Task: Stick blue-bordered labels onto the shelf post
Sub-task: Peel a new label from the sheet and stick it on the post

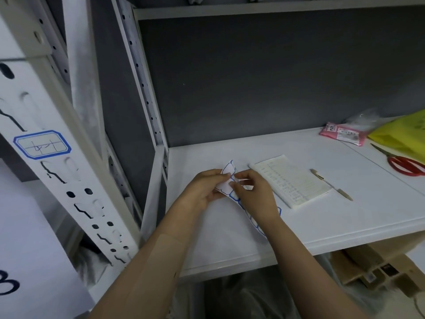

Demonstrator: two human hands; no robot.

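White metal shelving stands against a dark grey back wall, and its broad white shelf carries the loose things. Both hands meet over the shelf's left part, near the front edge. The left hand grips the upper part of a sheet of blue-bordered labels, with its fingers curled under the paper and its thumb on top. The right hand pinches the same sheet between thumb and forefinger, just beside the left thumb. Whether it has a single label lifted cannot be told. The sheet bends between the hands, and its lower end trails out under the right wrist toward the shelf's front edge.

To the left and nearer the camera rises the post, white and punched with slots and holes, leaning across the view. One label is already stuck flat on its face, high up, with dark handwriting inside the blue border; the writing is not legible.

Right of the hands a printed pad lies flat at an angle, and a pen lies just beside it. Further right are red-handled scissors, partly under a yellow bag. A pink packet lies by the back wall, touching the bag. Below the shelf, at the right, sits a cardboard box.
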